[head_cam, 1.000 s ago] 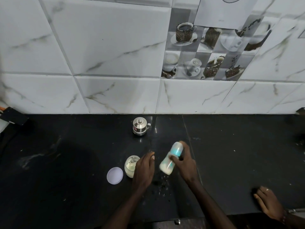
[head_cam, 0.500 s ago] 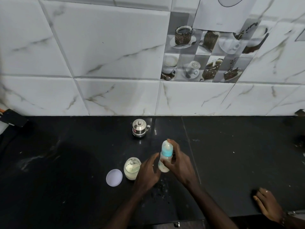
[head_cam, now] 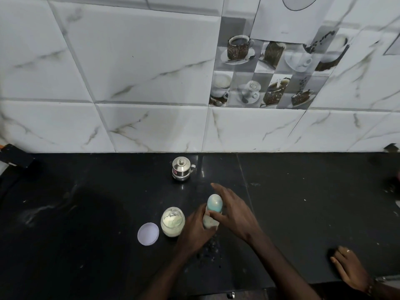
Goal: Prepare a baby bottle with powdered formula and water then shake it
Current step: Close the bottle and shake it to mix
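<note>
One baby bottle (head_cam: 213, 213) stands upright on the black worktop (head_cam: 303, 202), both hands on it: left hand (head_cam: 195, 231) clamped round the base, right hand (head_cam: 233, 210) gripping the teal top. Beside it, one open formula jar (head_cam: 172, 224), one loose lid (head_cam: 148, 233), one steel pot (head_cam: 181, 168). A third hand (head_cam: 348, 267) rests bottom right.

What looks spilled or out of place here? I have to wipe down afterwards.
Dark specks or droplets lie scattered on the black counter just in front of the bottle; what they are is unclear. The powder jar stands open, its lid lying beside it.
</note>
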`<state>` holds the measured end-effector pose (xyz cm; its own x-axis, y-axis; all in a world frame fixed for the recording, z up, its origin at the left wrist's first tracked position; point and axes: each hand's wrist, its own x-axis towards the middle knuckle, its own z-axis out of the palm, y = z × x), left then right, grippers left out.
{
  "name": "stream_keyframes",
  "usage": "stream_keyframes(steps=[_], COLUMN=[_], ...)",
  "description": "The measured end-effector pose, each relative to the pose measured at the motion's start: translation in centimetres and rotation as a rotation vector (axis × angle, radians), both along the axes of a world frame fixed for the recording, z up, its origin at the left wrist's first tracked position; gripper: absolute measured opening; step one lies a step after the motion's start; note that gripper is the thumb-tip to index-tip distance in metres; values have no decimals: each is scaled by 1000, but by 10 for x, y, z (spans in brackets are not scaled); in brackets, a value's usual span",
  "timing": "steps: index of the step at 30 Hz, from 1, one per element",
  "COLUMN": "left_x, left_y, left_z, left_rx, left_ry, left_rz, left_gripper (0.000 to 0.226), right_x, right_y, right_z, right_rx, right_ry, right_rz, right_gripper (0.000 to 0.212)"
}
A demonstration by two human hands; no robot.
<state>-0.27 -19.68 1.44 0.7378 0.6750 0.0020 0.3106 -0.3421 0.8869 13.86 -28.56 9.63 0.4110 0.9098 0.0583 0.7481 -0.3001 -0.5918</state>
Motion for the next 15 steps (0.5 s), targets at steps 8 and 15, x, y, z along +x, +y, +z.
stream_keyframes(steps=[8,15], left_x=[9,12], left_y=[-5,1], left_z=[4,9], left_rx=[-77,-28], left_ry=[-41,1], left_rz=[64,62], left_gripper=[51,46], right_x=[11,19], right_y=[14,14], right_z=[11,20], right_rx=[-28,-33], right_ry=[-82,-44], right_rz=[132,250], right_gripper=[54,57])
